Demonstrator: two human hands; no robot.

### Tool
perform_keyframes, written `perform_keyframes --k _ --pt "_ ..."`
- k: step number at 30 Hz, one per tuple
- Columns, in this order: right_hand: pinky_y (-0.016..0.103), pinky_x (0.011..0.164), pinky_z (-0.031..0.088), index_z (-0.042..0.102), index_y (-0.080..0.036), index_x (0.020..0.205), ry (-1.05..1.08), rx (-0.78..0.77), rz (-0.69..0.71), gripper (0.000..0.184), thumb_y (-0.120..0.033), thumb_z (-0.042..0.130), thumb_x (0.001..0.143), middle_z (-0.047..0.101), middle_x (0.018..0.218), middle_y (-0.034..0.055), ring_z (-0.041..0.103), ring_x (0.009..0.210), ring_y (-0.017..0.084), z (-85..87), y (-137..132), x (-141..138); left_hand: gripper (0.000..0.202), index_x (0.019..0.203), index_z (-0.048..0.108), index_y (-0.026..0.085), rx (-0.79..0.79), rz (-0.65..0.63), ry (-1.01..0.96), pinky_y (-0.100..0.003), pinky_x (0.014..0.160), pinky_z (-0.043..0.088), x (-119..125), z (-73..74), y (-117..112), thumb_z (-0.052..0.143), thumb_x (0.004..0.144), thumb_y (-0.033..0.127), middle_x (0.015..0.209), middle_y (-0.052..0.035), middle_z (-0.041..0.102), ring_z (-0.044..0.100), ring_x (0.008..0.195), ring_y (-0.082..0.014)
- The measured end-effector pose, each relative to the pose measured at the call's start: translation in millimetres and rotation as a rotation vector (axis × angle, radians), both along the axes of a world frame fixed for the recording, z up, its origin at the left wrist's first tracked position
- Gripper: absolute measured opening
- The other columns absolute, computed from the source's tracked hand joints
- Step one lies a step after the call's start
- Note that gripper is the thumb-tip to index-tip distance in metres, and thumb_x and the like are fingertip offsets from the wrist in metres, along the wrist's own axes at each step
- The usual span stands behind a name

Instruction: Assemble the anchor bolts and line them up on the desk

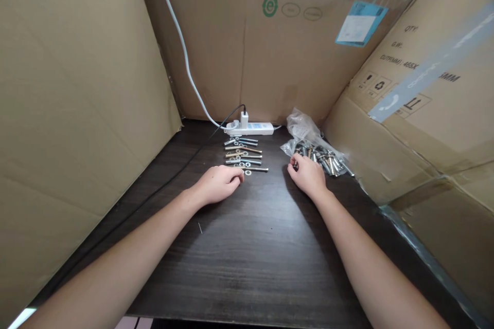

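My left hand (pixel 219 184) rests on the dark table at the near end of a row of bolts. Its fingers are curled and partly cover the nearest brass-coloured bolt (pixel 257 168); what they hold, if anything, is hidden. A washer (pixel 248 172) lies just beyond the fingertips. Several silver and brass-coloured bolts (pixel 245 157) lie roughly parallel behind, with washers among them. On the right, my right hand (pixel 309 175) is closed beside a heap of loose bolts (pixel 328 160). Something small and dark shows between its thumb and fingers, too small to name.
A clear plastic bag (pixel 303 126) lies behind and under the heap. A white power strip (pixel 260 128) with a plugged-in charger (pixel 244 120) sits behind the row. A black cable (pixel 173 177) crosses the table's left side. Cardboard walls (pixel 208 51) enclose the table (pixel 247 262).
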State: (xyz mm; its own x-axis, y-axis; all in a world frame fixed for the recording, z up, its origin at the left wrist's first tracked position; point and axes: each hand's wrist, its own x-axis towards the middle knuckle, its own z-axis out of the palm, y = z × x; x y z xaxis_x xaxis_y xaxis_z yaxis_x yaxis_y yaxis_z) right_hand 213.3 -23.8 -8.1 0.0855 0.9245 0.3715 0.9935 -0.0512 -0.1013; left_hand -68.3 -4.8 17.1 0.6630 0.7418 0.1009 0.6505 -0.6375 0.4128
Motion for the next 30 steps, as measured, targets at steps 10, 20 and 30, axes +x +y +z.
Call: perform_keyframes --k 10,20,30 --pt "0.024 0.051 0.031 0.048 -0.021 0.078 0.276 0.195 -0.052 0.005 -0.026 0.050 0.079 0.051 0.055 -0.0031 0.048 0.049 0.013 6.0 -1.9 4.9 0.024 0.085 0.064 0.025 0.000 -0.018 -0.010 -0.024 0.072 0.043 0.3 -0.2 -2.0 0.041 0.085 0.023 0.090 0.0024 0.070 0.063 0.081 -0.0159" --pt "0.020 0.048 0.036 0.040 -0.022 0.070 0.509 0.441 0.445 0.017 -0.021 0.054 0.079 0.042 0.058 -0.0057 0.041 0.047 0.008 30.0 -47.3 -56.8 0.046 0.134 0.031 0.025 0.006 0.006 -0.233 -0.027 0.075 0.044 5.8 9.5 -18.8 0.041 0.090 0.035 0.099 -0.0016 0.062 0.061 0.080 -0.0162" --pt "0.021 0.049 0.031 0.039 -0.021 0.074 0.769 0.131 0.563 0.014 -0.020 0.050 0.081 0.039 0.058 -0.0064 0.036 0.049 0.008 17.1 -55.8 -88.5 0.014 0.089 0.051 0.020 0.021 -0.138 -0.124 -0.024 0.066 0.040 12.2 8.6 -24.0 0.037 0.089 0.020 0.085 0.0001 0.061 0.056 0.076 -0.0145"
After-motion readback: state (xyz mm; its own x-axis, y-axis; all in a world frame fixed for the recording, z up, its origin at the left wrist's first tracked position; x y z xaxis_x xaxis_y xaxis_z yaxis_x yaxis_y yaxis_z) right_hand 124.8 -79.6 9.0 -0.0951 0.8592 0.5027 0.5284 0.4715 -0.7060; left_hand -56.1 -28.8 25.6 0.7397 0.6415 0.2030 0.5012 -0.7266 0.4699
